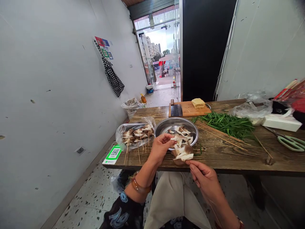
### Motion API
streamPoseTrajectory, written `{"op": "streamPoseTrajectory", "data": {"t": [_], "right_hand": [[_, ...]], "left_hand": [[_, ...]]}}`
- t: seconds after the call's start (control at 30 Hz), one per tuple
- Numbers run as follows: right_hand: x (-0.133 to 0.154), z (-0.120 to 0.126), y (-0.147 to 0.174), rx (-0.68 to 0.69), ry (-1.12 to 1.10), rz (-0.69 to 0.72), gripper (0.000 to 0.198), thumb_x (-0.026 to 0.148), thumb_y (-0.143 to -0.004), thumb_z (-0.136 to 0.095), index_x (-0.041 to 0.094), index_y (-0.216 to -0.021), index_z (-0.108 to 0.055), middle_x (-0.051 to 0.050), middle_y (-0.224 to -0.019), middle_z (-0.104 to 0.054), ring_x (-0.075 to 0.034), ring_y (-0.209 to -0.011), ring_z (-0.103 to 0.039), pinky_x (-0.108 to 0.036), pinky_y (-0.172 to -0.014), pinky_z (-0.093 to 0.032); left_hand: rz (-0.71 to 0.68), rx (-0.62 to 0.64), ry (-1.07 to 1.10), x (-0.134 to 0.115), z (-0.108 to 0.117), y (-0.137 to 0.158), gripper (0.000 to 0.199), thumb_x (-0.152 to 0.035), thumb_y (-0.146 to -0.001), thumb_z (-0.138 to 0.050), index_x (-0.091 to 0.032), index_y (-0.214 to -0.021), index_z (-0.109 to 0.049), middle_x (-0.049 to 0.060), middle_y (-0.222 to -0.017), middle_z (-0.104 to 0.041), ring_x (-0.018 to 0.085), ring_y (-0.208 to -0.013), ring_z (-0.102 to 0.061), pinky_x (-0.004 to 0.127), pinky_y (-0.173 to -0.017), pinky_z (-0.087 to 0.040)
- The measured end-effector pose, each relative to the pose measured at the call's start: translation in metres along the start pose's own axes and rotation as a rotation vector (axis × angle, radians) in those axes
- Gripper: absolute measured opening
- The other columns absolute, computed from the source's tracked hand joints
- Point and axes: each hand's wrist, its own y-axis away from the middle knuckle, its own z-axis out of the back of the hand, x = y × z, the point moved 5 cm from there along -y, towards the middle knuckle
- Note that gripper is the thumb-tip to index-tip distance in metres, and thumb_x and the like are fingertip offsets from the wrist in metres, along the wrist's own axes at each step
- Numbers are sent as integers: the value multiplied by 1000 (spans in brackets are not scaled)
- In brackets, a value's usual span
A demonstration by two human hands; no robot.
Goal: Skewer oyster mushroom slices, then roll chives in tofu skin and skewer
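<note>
My right hand (202,173) is closed around a thin wooden skewer (188,162), which carries a few mushroom slices (183,154) just in front of the bowl. At the near rim of the steel bowl (195,140), my left hand (162,147) pinches a pale mushroom slice (175,138) between thumb and fingers. More cut mushroom pieces (184,131) lie inside the bowl. Left of it, a plastic-lined tray (120,131) bears several finished mushroom skewers (139,133), their sticks pointing toward me.
Bare skewers (222,136) lie right of the bowl beside green leaves (228,124). Behind are a cutting board (188,109), a cleaver (176,110) and stacked yellow sheets (198,103). Scissors (289,142) and a white box (282,122) sit far right; a QR card (113,155) stands left.
</note>
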Motion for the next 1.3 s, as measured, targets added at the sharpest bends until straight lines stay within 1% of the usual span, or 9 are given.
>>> {"op": "streamPoseTrajectory", "data": {"t": [0.27,0.4,0.53,0.67,0.77,0.9,1.0,1.13,1.3], "right_hand": [[4,-4,0,7,-31,-7,34,45,-77,-70,16,-96,-75,5,-49,-46,-4,-41,-33,-15,-35,-23],[6,-6,0,-3,-57,-7,32,44,-76,-70,17,-93,-75,5,-50,-45,-5,-43,-34,-15,-35,-23],[3,-4,-1,5,-72,9,29,42,-77,-71,18,-92,-75,5,-50,-46,-4,-42,-33,-15,-36,-22],[-1,0,0,-10,-45,10,29,42,-78,-70,18,-94,-74,5,-52,-45,-4,-43,-34,-15,-36,-22],[-1,-1,0,-17,28,23,29,40,-79,-68,17,-96,-73,5,-53,-46,-5,-43,-34,-16,-36,-23],[3,-3,1,-14,106,59,29,40,-81,-64,17,-96,-74,5,-53,-47,-6,-44,-37,-17,-37,-28],[6,-2,2,-26,228,89,29,39,-82,-64,19,-101,-73,3,-56,-54,-8,-46,-42,-19,-40,-33],[13,2,4,-87,439,205,25,36,-81,-64,23,-99,-75,-4,-79,-72,-15,-59,-58,-26,-52,-46],[17,2,4,-142,473,293,21,32,-81,-63,26,-95,-77,-6,-98,-75,-22,-83,-68,-35,-76,-53]], "left_hand": [[49,68,-22,1,-1,7,25,-29,-61,-80,-14,-76,-66,1,-68,-67,13,-67,-63,24,-67,-45],[57,172,-80,1,-2,12,22,-28,-62,-79,-13,-75,-68,0,-70,-64,9,-63,-56,21,-62,-39],[127,296,2,7,-1,15,25,-31,-68,-76,-14,-84,-71,2,-79,-65,10,-71,-55,23,-69,-40],[216,261,131,15,0,17,32,-43,-74,-70,-14,-89,-70,5,-85,-64,12,-78,-56,24,-72,-42],[241,214,103,19,-4,20,39,-48,-71,-71,-13,-87,-70,4,-79,-63,10,-69,-53,23,-65,-40],[212,164,39,16,-10,22,35,-43,-63,-78,-12,-79,-70,-2,-65,-58,6,-56,-43,21,-56,-31],[205,130,61,15,-11,22,32,-40,-61,-79,-13,-75,-70,-3,-63,-58,6,-54,-43,21,-55,-30],[217,102,86,16,-9,19,30,-37,-60,-80,-13,-73,-69,-2,-61,-59,6,-53,-44,21,-55,-30],[228,130,55,17,-13,17,30,-38,-59,-80,-12,-69,-67,-2,-61,-58,6,-54,-44,21,-54,-31]]}}
